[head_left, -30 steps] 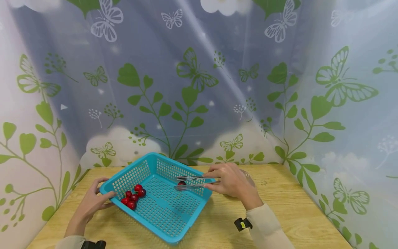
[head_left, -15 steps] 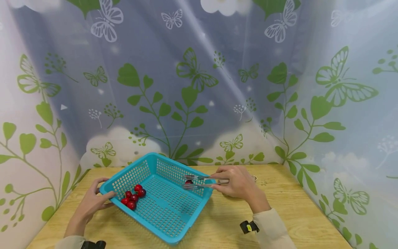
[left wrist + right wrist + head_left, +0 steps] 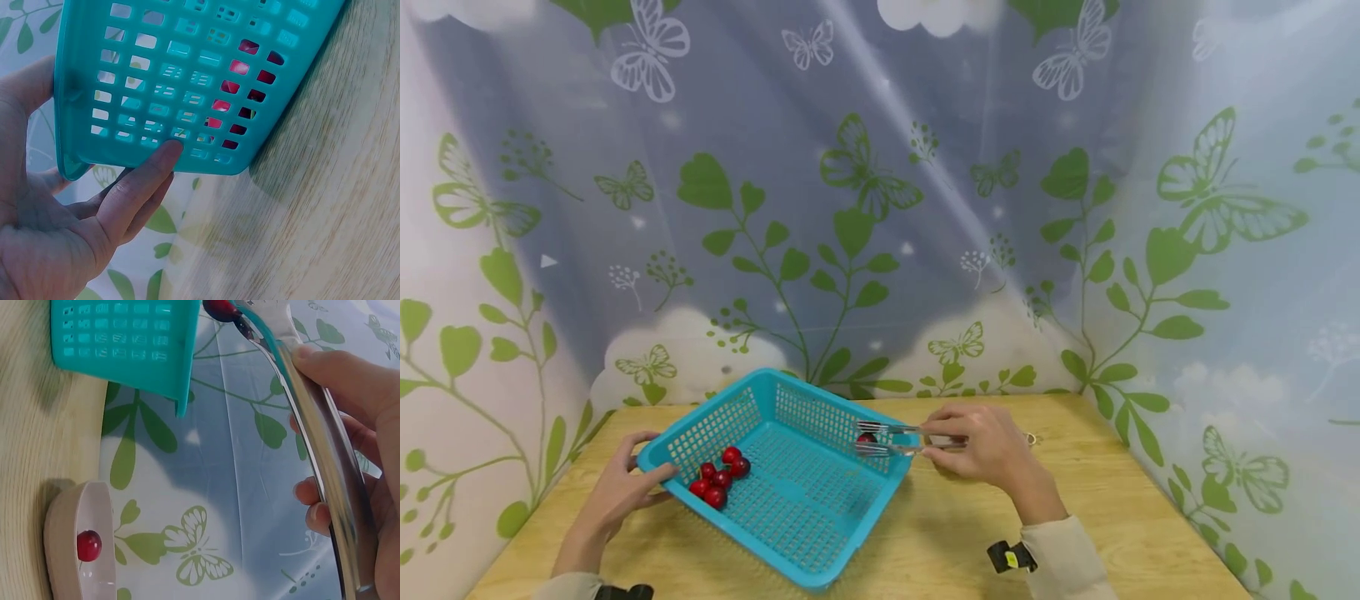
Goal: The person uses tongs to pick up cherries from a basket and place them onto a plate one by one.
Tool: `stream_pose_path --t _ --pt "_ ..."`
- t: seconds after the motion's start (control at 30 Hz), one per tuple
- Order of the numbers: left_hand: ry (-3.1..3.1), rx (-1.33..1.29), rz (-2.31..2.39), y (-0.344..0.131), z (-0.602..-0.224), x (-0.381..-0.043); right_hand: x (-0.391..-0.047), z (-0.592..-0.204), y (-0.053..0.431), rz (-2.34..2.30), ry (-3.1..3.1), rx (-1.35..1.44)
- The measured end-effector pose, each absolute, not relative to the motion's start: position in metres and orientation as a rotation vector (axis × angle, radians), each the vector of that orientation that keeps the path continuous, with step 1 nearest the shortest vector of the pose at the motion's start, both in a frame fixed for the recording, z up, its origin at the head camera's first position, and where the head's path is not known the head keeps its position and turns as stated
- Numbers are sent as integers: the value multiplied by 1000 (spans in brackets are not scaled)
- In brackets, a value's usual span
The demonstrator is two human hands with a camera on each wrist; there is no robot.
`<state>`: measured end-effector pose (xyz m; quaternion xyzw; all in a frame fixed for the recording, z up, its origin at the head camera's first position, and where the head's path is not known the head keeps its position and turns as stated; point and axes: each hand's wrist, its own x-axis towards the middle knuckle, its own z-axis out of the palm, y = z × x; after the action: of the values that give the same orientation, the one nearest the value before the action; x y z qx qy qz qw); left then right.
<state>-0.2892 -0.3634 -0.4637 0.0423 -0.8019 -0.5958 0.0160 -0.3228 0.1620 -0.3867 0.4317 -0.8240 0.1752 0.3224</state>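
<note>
Left sleeve: a beige cuff (image 3: 571, 586) is showing at the bottom edge, a black band (image 3: 623, 592) sitting beside it.
Left hand: the left hand (image 3: 621, 483) is gripping the left corner of a rectangular, turquoise plastic basket with perforated walls (image 3: 793, 492), its thumb lying over the rim and one finger pressing the outer wall.
Cherry cluster: six glossy red cherries (image 3: 722, 479) are lying close together at the basket's left end, showing through its holes in the left wrist view.
Basket: it is standing at an angle on the pale, wood-grained counter (image 3: 940, 533).
Lone cherry: one dark red cherry (image 3: 867, 439) is sitting between the tong ends, above rim level at the basket's right end.
Tongs: shiny metal tongs with fork-like ends (image 3: 891, 450) are reaching over the right rim.
Right hand: the right hand (image 3: 988, 446) is holding the tongs, thumb on one arm, fingers curling round the other.
Bowl: a pinkish-beige bowl (image 3: 60, 544) is standing on the counter near the basket, another red cherry (image 3: 89, 545) lying inside.
Backdrop: a sheet printed with green leaves and butterflies (image 3: 790, 208) is hanging behind.
</note>
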Motion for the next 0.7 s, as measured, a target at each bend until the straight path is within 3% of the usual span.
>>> stream_pose_path --t 0.7 --pt "-2486 134 -1852 -363 -463 -288 -328 -387 198 406 -2168 958"
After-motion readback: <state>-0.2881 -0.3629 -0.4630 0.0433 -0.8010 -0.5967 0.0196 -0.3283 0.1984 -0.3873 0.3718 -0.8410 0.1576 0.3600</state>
